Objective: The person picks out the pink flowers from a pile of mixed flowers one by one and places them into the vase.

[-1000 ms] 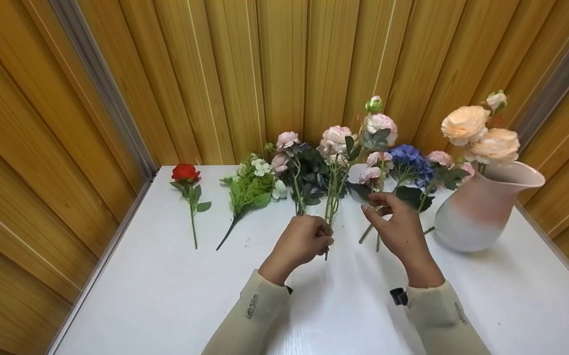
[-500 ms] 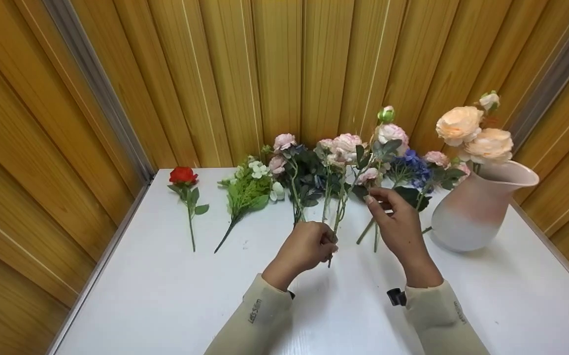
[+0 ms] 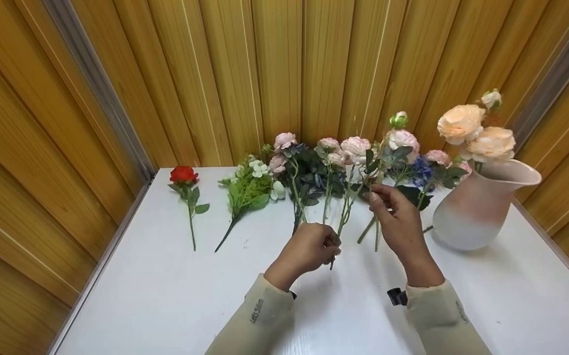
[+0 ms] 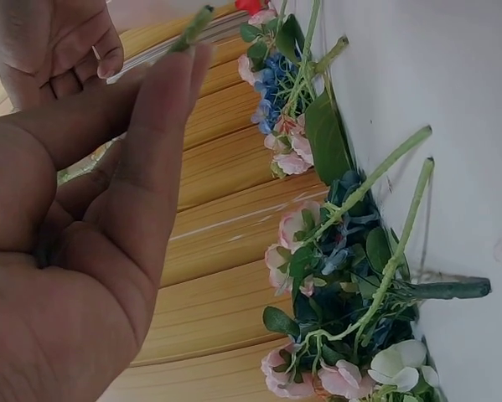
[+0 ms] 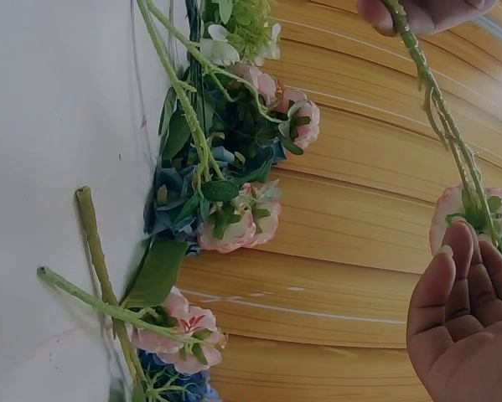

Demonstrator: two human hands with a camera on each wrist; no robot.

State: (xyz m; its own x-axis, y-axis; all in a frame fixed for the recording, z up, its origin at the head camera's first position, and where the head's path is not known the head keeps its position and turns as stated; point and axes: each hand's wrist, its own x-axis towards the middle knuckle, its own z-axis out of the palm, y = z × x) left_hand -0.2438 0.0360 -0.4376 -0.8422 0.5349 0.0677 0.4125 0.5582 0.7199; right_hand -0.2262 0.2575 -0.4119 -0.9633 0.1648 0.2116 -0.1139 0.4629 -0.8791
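Note:
In the head view my left hand point(image 3: 309, 248) pinches the lower stem of a spray of pink-and-white artificial flowers point(image 3: 403, 142), lifted off the table and leaning right. The cut end of its stem point(image 4: 194, 27) pokes out past my fingertips in the left wrist view. My right hand point(image 3: 402, 224) is raised at the spray's upper branches, thumb and index tips close together. In the right wrist view these fingertips point(image 5: 458, 239) overlap a pink bloom point(image 5: 446, 209); whether they grip it is unclear.
A pink-and-white pitcher vase point(image 3: 476, 212) with peach flowers point(image 3: 488, 144) stands right. Along the table's back lie a red rose point(image 3: 184, 174), green foliage with white blossoms point(image 3: 250, 190), several pink flowers point(image 3: 285, 141) and a blue hydrangea point(image 3: 422, 171). A wood-look wall point(image 3: 279, 74) rises behind.
The held spray has tilted to the right and its branches have spread apart. My right hand's thumb and index tips have come closer together near them. My left hand has shifted slightly right.

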